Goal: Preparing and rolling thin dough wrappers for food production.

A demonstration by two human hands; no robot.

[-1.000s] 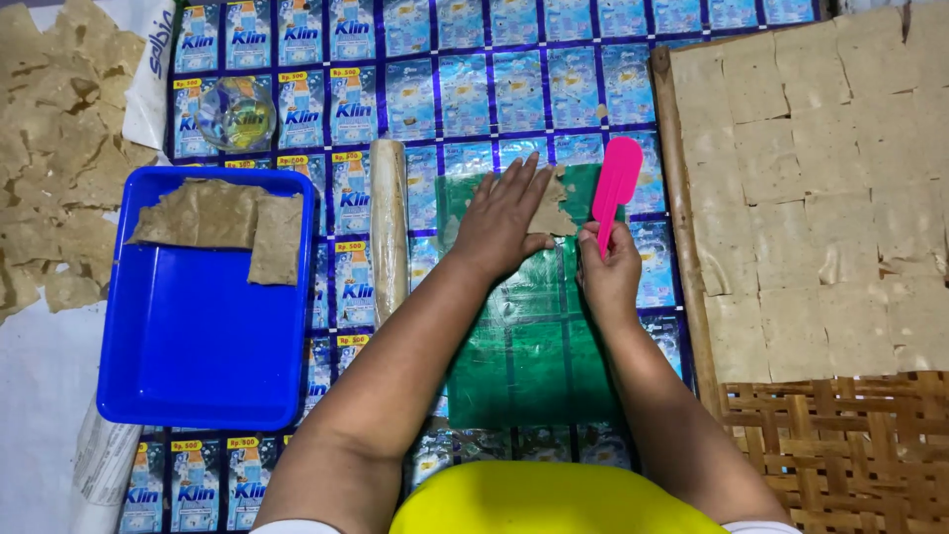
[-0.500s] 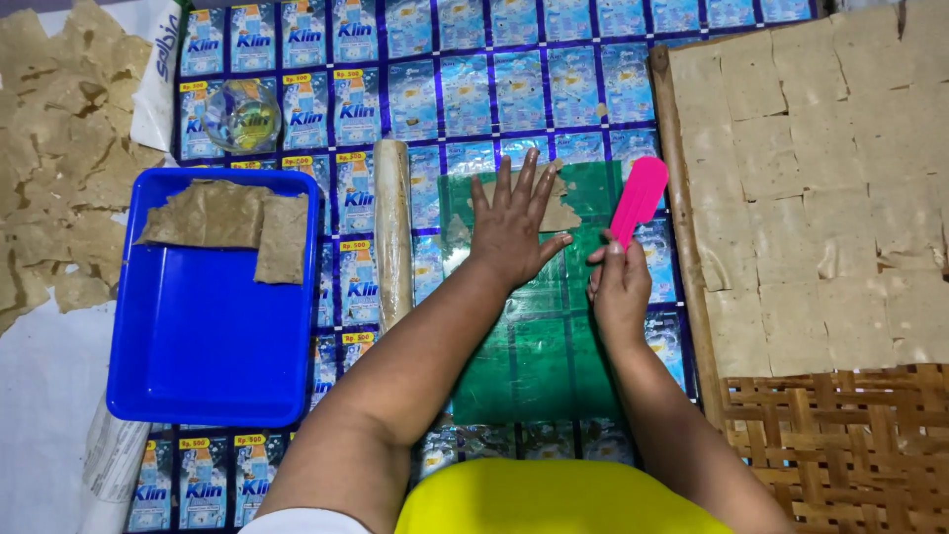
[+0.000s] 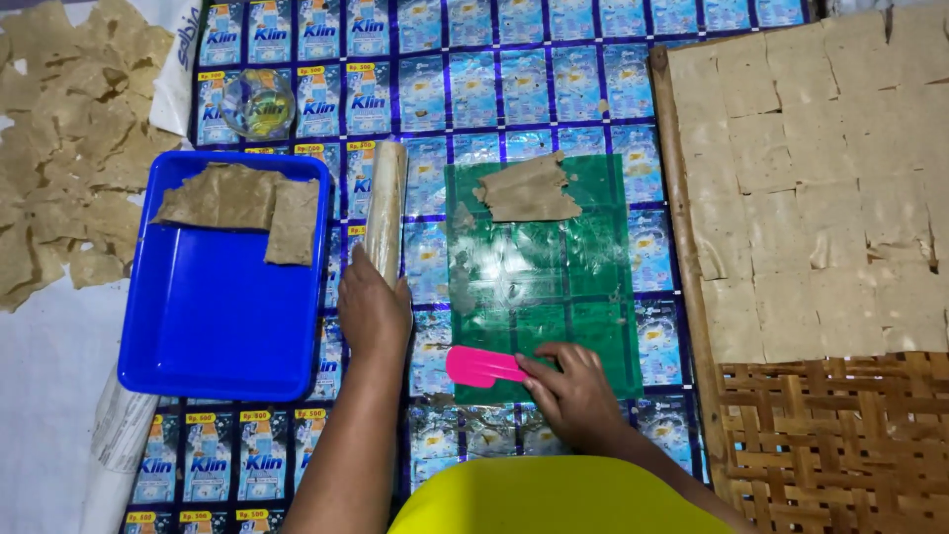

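My left hand [image 3: 371, 309] grips the near end of a plastic-wrapped rolling pin [image 3: 385, 206] lying lengthwise between the blue tray and the green sheet. My right hand [image 3: 571, 388] holds the handle of a pink scraper [image 3: 478, 365], which lies flat on the near edge of the green plastic sheet [image 3: 554, 287]. A folded scrap of brown dough [image 3: 527, 188] rests at the far end of the green sheet, apart from both hands.
A blue tray [image 3: 213, 326] on the left holds flat dough pieces [image 3: 242, 203]. Several dried dough pieces [image 3: 69, 148] lie at far left. A woven bamboo rack [image 3: 830, 435] with square dough sheets [image 3: 820, 178] fills the right. A small glass bowl [image 3: 257, 102] sits far left.
Both hands pulled back from the dough scrap toward me. The left hand went to the rolling pin and took hold of it; the right brought the pink scraper down to the sheet's near edge.
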